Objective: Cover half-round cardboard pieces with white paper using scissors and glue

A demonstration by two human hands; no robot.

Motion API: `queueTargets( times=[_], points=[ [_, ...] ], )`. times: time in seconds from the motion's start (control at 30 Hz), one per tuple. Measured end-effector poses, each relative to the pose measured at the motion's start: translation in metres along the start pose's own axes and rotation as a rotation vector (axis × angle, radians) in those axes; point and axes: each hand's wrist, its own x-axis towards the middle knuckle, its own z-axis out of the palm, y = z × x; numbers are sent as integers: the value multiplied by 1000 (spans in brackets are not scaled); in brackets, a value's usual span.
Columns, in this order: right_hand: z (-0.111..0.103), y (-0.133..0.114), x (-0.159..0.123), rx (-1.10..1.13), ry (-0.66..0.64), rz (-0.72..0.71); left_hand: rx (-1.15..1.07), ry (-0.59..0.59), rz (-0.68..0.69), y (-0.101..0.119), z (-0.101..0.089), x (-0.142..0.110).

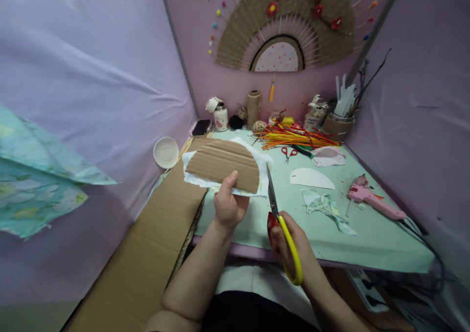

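Note:
My left hand grips a half-round piece of brown corrugated cardboard by its lower edge, thumb on top. Under the cardboard lies a pale blue fabric whose border sticks out all round it. My right hand is closed round the handles of a pair of scissors, one handle yellow and one red. The scissor blades point up and away, at the right edge of the fabric. Whether they touch the cloth I cannot tell.
A pink glue gun, fabric scraps, a white half-round piece and small red scissors lie to the right. Orange strips and a twine spool stand behind. A long cardboard sheet is at left.

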Motion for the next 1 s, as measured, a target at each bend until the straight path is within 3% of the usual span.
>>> queueTargets(
  times=[0.23, 0.47, 0.77, 1.0],
  points=[
    [-1, -2, 0, -31, 22, -6, 28, -12, 10, 2, 1, 0],
    [-3, -6, -2, -103, 6, -110, 46, 4, -20, 3, -1, -1],
    [-4, 4, -3, -73, -71, -102, 44, 6, -38, 0, 0, -4],
    [-4, -1, -4, -101, -38, -104, 76, 20, -84, -2, -4, -6]
  ],
)
